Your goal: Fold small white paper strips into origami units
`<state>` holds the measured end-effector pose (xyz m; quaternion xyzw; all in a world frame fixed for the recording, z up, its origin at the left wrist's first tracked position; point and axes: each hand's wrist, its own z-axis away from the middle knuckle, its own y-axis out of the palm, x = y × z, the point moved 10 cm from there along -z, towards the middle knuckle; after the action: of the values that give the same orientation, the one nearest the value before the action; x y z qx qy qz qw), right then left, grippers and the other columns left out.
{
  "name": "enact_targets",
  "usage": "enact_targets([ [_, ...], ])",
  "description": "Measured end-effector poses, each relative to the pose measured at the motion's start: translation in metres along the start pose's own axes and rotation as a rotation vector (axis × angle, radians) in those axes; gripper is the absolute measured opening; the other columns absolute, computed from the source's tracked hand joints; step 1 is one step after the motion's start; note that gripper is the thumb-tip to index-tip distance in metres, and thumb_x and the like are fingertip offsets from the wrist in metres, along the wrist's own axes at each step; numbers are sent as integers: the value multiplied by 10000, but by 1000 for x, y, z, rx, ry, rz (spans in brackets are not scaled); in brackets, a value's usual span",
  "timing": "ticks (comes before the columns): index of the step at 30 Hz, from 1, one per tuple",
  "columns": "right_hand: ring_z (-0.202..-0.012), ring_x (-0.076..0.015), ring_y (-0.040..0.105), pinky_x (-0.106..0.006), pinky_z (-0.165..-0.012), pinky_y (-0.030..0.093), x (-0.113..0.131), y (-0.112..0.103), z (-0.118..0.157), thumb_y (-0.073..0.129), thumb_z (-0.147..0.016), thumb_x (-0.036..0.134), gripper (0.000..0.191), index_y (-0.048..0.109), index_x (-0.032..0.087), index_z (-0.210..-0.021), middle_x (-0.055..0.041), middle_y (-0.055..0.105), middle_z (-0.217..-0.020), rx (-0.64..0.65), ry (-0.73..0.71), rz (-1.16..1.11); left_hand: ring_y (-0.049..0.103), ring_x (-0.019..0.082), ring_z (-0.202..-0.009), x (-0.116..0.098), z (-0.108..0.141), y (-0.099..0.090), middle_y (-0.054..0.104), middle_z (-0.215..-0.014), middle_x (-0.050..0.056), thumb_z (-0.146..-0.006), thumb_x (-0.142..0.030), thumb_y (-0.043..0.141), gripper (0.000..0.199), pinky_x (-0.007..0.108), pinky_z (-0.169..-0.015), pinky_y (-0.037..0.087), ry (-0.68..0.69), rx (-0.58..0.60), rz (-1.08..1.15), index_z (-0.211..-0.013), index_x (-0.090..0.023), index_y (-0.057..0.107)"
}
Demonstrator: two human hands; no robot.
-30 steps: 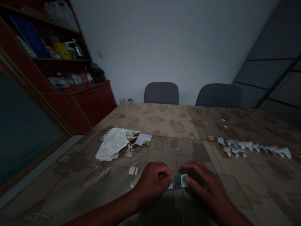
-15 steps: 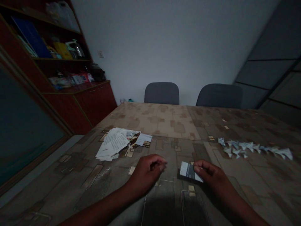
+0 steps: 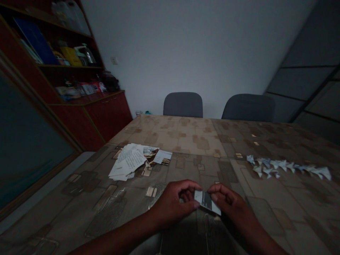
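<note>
A small folded piece of paper (image 3: 206, 200), white with a dark grey band, is held just above the near part of the table. My right hand (image 3: 233, 205) pinches its right side between thumb and fingers. At the paper's left end, my left hand (image 3: 177, 200) has its thumb on the near corner and its index finger at the far edge, with the other fingers curled in. The paper's underside is hidden.
Loose printed paper sheets (image 3: 130, 161) lie in a pile at the left of the patterned table (image 3: 191, 136). Several small folded paper pieces (image 3: 284, 165) stretch in a row at the right. Two grey chairs (image 3: 182, 104) stand beyond the far edge, and a red cabinet (image 3: 106, 117) at the left.
My right hand has brought the folded paper left and a little nearer to me. My left hand has moved right and closed on the paper's left end.
</note>
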<state>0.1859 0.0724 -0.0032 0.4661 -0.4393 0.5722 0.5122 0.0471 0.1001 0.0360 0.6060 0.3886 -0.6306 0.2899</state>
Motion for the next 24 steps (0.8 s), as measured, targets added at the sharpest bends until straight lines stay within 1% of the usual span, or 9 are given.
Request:
enact_targets([
  [3,-570,-132,426,-242,-544,328,5,4,3,605,-795,560,368,594,196,-845,50,467,-615,10,-28,43,546,132,-707,4,0,-3,619,-760,7,-741,-182,647,241,250,-676,415,-29,-38,31,-975,-144,693],
  [5,-588,-141,448,-245,-551,345,12,7,6,543,-840,557,361,599,200,-844,40,486,-637,18,-52,108,558,141,-720,7,1,-5,635,-762,16,-749,-212,652,219,258,-689,424,-48,-61,42,-952,-145,699],
  [7,-643,-162,499,-257,-581,375,19,8,9,475,-887,528,350,612,207,-856,16,540,-695,23,-88,217,572,151,-739,10,2,-7,651,-779,24,-752,-227,656,209,266,-703,435,-63,-83,38,-941,-152,705],
  [9,-734,-192,556,-280,-639,406,28,8,11,461,-896,484,314,622,215,-896,-12,597,-785,16,-148,334,586,162,-763,13,3,-8,664,-800,33,-751,-232,656,205,275,-721,446,-78,-100,34,-933,-155,710],
  [13,-840,-232,593,-323,-731,441,43,11,13,590,-777,354,202,620,207,-913,-45,629,-892,-14,-292,554,598,172,-767,16,2,-9,670,-795,43,-742,-239,658,215,280,-727,454,-101,-110,34,-926,-144,715],
  [16,-881,-235,602,-326,-759,460,48,13,14,632,-708,247,259,616,205,-963,-57,638,-955,-43,-353,667,596,173,-768,17,1,-8,665,-798,47,-738,-247,655,240,277,-724,452,-110,-99,40,-941,-132,713],
  [18,-869,-229,615,-319,-754,467,48,12,14,619,-716,222,239,619,206,-954,-53,651,-940,-75,-361,708,586,167,-760,17,1,-8,653,-792,43,-732,-244,651,255,269,-711,444,-113,-93,30,-952,-129,712],
  [21,-771,-206,633,-292,-694,472,45,6,14,543,-817,267,143,626,213,-920,-30,668,-829,-104,-323,699,561,149,-722,17,1,-7,629,-779,25,-721,-217,645,297,254,-676,422,-104,-71,2,-1002,-141,701],
  [24,-674,-190,620,-271,-618,463,42,0,14,492,-875,324,173,621,214,-906,-11,656,-739,-118,-283,651,533,130,-677,14,0,-5,610,-754,0,-735,-177,623,338,245,-654,402,-81,-32,-44,-1069,-164,673],
])
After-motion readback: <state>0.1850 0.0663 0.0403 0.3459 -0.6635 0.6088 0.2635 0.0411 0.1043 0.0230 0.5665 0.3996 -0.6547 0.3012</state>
